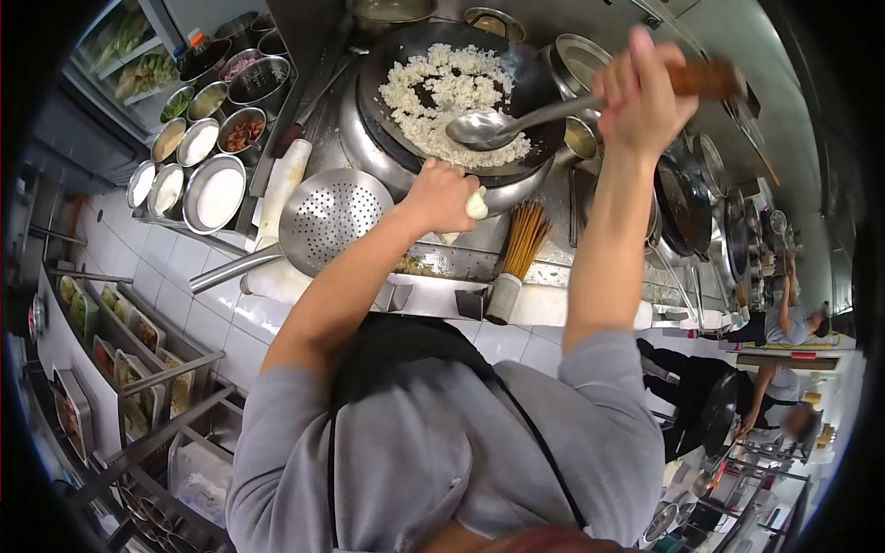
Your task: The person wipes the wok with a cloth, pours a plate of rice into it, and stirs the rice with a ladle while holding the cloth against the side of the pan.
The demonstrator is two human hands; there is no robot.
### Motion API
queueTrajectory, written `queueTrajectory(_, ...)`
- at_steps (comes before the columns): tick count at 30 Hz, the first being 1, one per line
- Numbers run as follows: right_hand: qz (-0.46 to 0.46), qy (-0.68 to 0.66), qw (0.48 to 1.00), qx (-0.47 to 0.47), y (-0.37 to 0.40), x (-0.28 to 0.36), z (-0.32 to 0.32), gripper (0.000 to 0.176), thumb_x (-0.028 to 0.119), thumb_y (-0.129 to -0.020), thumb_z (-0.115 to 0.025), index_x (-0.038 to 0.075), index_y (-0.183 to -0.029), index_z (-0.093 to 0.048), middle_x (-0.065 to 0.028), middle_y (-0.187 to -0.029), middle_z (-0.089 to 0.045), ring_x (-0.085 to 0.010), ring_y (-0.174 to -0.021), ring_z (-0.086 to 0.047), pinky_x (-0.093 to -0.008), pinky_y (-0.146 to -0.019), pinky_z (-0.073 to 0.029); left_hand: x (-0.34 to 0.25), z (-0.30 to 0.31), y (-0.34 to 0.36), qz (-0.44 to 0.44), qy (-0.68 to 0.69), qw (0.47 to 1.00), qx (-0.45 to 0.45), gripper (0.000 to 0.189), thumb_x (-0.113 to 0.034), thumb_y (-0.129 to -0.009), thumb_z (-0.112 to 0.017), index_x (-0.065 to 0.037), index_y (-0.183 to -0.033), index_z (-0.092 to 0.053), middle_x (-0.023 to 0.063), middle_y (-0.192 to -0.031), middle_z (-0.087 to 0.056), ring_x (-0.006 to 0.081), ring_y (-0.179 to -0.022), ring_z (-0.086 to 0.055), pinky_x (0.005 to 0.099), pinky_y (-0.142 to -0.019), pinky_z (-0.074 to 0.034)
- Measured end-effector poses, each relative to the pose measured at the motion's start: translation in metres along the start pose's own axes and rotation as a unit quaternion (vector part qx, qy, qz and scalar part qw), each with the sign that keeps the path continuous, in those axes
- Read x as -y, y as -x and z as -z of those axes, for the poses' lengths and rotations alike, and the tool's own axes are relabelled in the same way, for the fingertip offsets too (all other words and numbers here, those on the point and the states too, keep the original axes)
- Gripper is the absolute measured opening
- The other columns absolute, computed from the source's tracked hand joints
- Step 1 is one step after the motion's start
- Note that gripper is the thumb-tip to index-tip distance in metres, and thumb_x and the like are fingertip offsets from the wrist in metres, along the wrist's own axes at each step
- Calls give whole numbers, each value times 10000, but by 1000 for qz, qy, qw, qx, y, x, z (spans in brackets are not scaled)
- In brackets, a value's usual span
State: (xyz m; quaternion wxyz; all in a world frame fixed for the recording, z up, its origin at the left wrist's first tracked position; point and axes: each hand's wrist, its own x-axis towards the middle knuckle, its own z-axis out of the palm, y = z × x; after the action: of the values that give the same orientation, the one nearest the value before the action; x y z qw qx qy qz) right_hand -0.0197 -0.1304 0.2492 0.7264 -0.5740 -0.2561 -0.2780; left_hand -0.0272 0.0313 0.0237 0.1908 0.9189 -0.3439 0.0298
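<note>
White rice point(452, 88) is spread over the bottom of a large black wok point(539, 88) on the stove. My right hand point(643, 97) is closed round the wooden handle point(708, 80) of a metal ladle point(489, 129), whose bowl rests on the rice at the wok's near side. At the wok's near rim, my left hand point(442, 198) is closed on a pale cloth point(476, 205) that sticks out beside the fingers. A perforated strainer point(334, 219) lies left of that hand, and a bamboo brush point(525, 241) stands to its right.
Metal seasoning bowls point(219, 192) sit at the left, below a glass-fronted fridge point(138, 55). Another dark wok point(680, 207) is at the right. Trays of ingredients point(134, 336) stand lower left. Two other people point(784, 387) are farther off at the right.
</note>
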Motion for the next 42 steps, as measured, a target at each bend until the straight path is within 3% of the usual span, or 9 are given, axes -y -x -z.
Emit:
queueTrajectory(4, 32, -13, 988, -151, 40, -119, 31, 278, -8, -828, -621, 87, -661, -419, -37, -462, -423, -149, -356, -392, -333, -386, -393, -5, 6, 0, 4, 7, 999, 38, 519, -407, -614, -707, -87, -1022, -688, 175, -961, -654, 322, -1001, -602, 418, -944, -381)
queueTrajectory(10, -27, 38, 996, -69, -29, -16, 45, 356, 61, -815, -670, 127, -585, -406, 12, -467, -374, -119, -362, -321, -293, -374, -376, 4, -8, 4, -19, 9, 1000, -24, 477, -394, -601, -707, -86, -964, -695, 169, -946, -650, 319, -988, -603, 419, -922, -387)
queueTrajectory(14, 61, 42, 980, -183, 22, -111, 60, 316, 14, -801, -661, 96, -629, -409, -11, -469, -400, -149, -348, -407, -332, -371, -374, 0, -12, 7, -20, 21, 999, -27, 451, -387, -584, -708, -88, -922, -703, 151, -903, -655, 306, -928, -624, 418, -889, -402)
queueTrajectory(21, 60, -4, 993, -106, -61, -55, 43, 262, 52, -813, -675, 95, -706, -440, -15, -492, -407, -123, -381, -351, -324, -400, -342, 1, -12, 5, -15, -3, 1000, -21, 479, -398, -586, -705, -84, -948, -694, 164, -933, -650, 312, -958, -617, 432, -906, -400)
queueTrajectory(24, 110, 59, 974, -190, -30, -159, 52, 281, 57, -794, -680, 84, -655, -437, -30, -517, -473, -129, -361, -432, -290, -355, -355, -1, -9, 6, -16, 6, 1000, -16, 494, -403, -586, -709, -81, -960, -690, 163, -935, -651, 317, -961, -616, 437, -909, -398)
queueTrajectory(27, -25, 71, 995, -67, -64, -139, 16, 263, 19, -761, -723, 62, -671, -480, -35, -520, -503, -131, -378, -454, -290, -357, -358, 2, -16, 5, -21, -26, 999, -35, 491, -403, -585, -711, -83, -957, -690, 151, -904, -657, 314, -940, -624, 435, -897, -403)
queueTrajectory(34, 147, 32, 988, -43, -25, -182, 13, 312, 24, -831, -671, 89, -651, -423, -13, -501, -453, -122, -401, -451, -289, -379, -377, 0, -10, 7, 1, -4, 1000, 2, 509, -387, -597, -716, -96, -1013, -690, 160, -954, -650, 305, -1006, -600, 430, -946, -378)
queueTrajectory(38, -14, 58, 998, 35, -54, -153, -17, 327, 30, -813, -698, 95, -618, -444, -4, -484, -447, -102, -376, -415, -285, -379, -357, 0, -9, 5, -5, -3, 1000, -26, 500, -398, -579, -735, -88, -968, -690, 149, -932, -647, 307, -986, -597, 419, -912, -392)
queueTrajectory(42, 71, -10, 997, 28, -37, -89, -46, 293, 3, -841, -638, 72, -647, -430, -15, -477, -428, -101, -380, -380, -288, -388, -349, -1, -11, 6, -13, -8, 999, -28, 504, -412, -568, -747, -81, -942, -681, 146, -920, -643, 313, -968, -598, 417, -898, -400)
